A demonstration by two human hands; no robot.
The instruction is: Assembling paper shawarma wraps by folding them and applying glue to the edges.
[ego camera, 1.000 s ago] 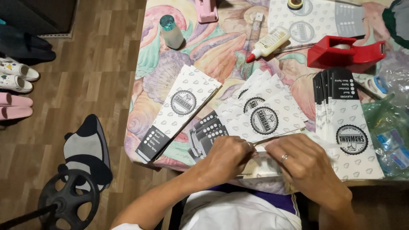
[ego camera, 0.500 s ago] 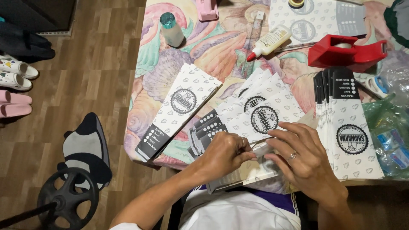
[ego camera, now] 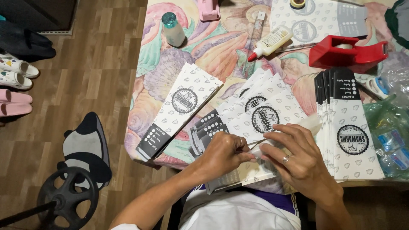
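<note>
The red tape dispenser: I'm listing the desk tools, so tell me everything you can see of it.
The red tape dispenser looks like glossy moulded plastic, with a heavy base and a whitish roll seated in its well. It lies at the far right of the table on the patterned cloth, cutter end pointing right, just beyond the stack of printed paper bags. Neither hand touches it.

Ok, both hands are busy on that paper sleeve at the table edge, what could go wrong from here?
The left hand and right hand work a paper sleeve overhanging the table edge; it might slip off. The fanned sleeves lie just beyond the hands, so a nudge could scatter them. The glue bottle lies on its side and may leak.
</note>
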